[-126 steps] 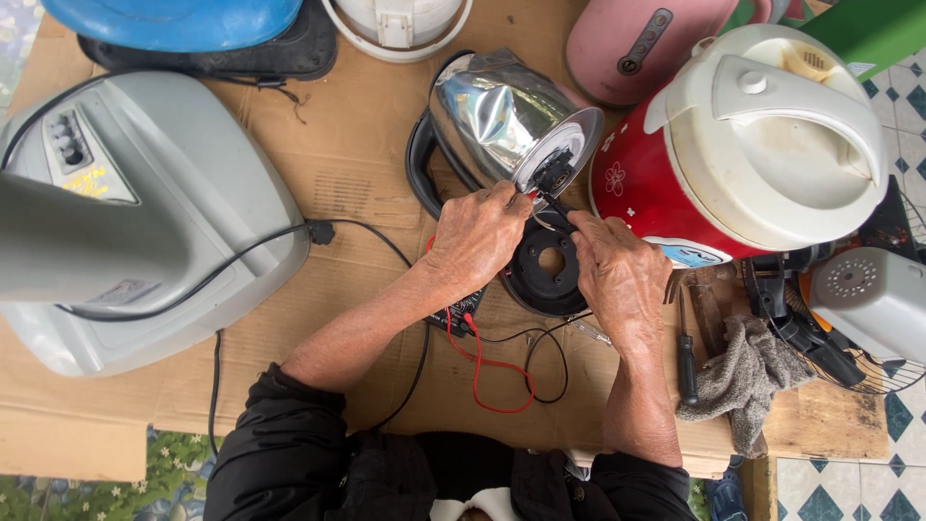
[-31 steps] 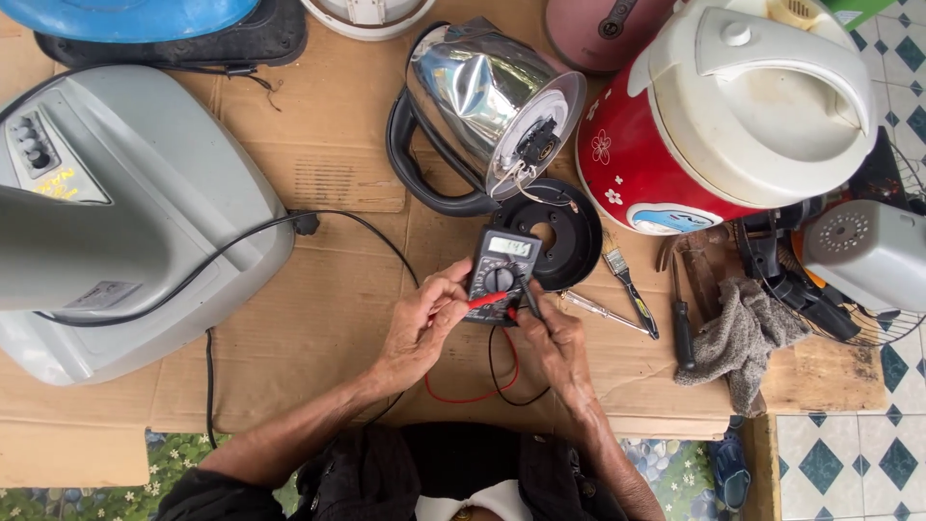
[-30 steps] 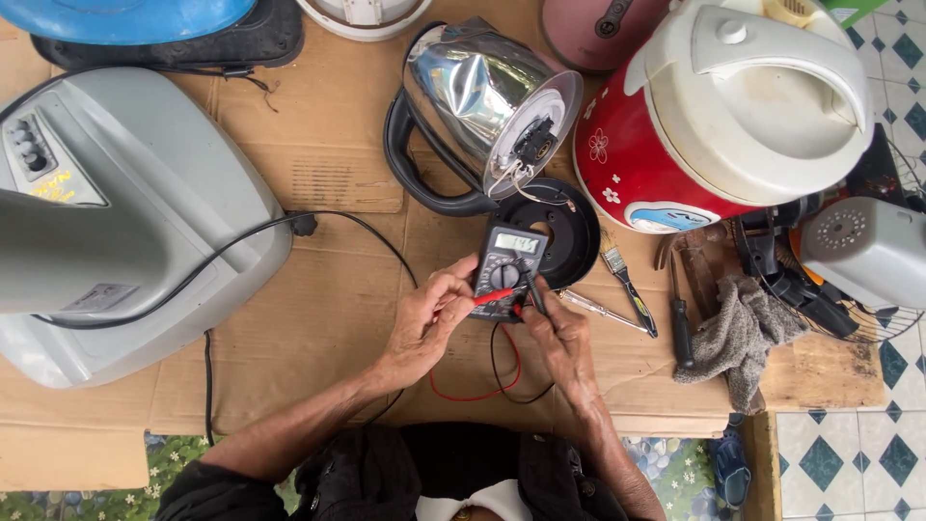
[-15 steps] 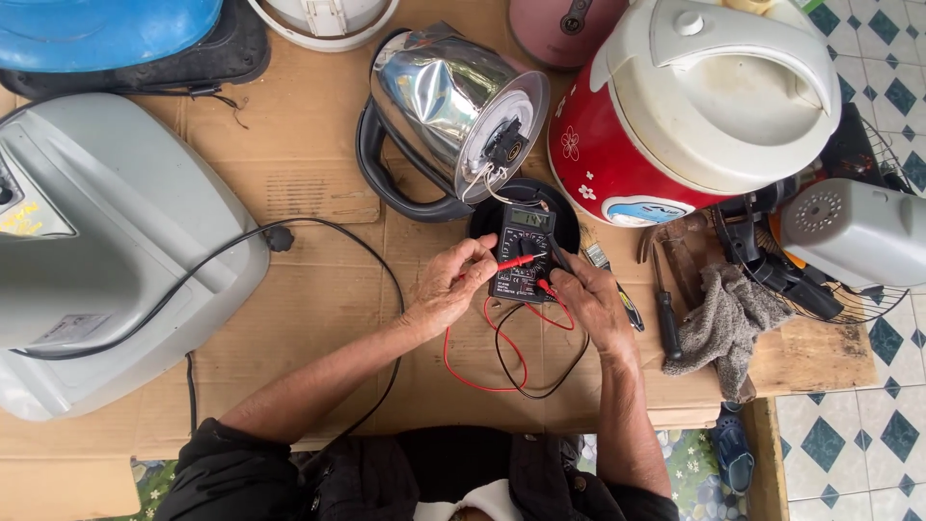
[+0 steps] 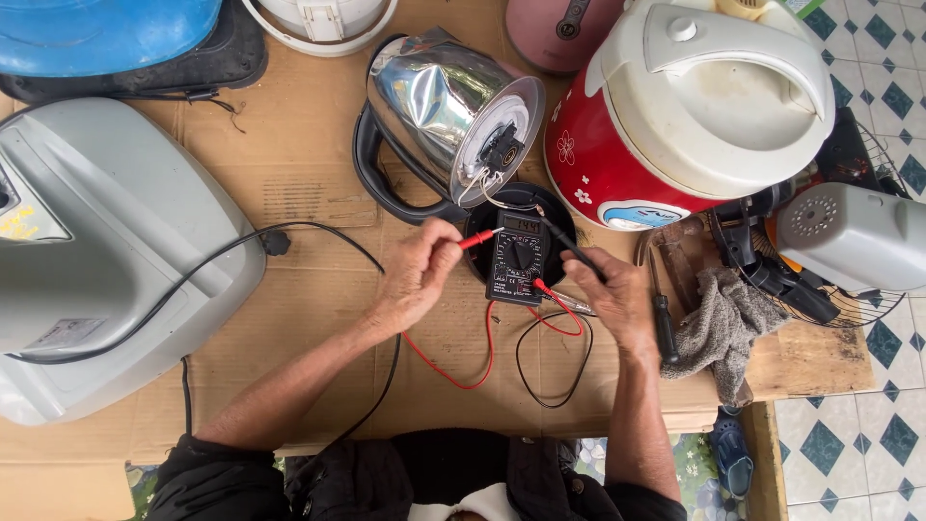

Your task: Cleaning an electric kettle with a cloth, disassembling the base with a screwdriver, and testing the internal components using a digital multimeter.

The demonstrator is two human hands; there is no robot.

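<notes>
Seen from above, a person is sitting at a cardboard-covered table (image 5: pixel 289 193) and testing a stainless steel electric kettle (image 5: pixel 439 106) that is lying on its side, its round underside with the contacts facing them. The left hand (image 5: pixel 417 275) is pinching a red probe (image 5: pixel 477 238) between thumb and fingers, its tip pointing toward the kettle but not yet reaching the contacts. The right hand (image 5: pixel 612 294) is closed around a black probe (image 5: pixel 559 236), which is angling up toward the kettle's base; whether its tip is touching metal is too small to tell. A small black multimeter (image 5: pixel 516 256) is resting between the hands on the kettle's black round power base (image 5: pixel 569 217), with red and black leads looping toward the person. The testing appears to be under way: meter placed, both probes in hand, but a clear reading across the contacts looks still to come. A red and white rice cooker (image 5: pixel 694 106) is standing just right of the kettle, a grey rag (image 5: pixel 719 323) and a screwdriver (image 5: pixel 663 318) are lying beside the right hand, and a large grey appliance (image 5: pixel 106 260) is sitting at the left.
</notes>
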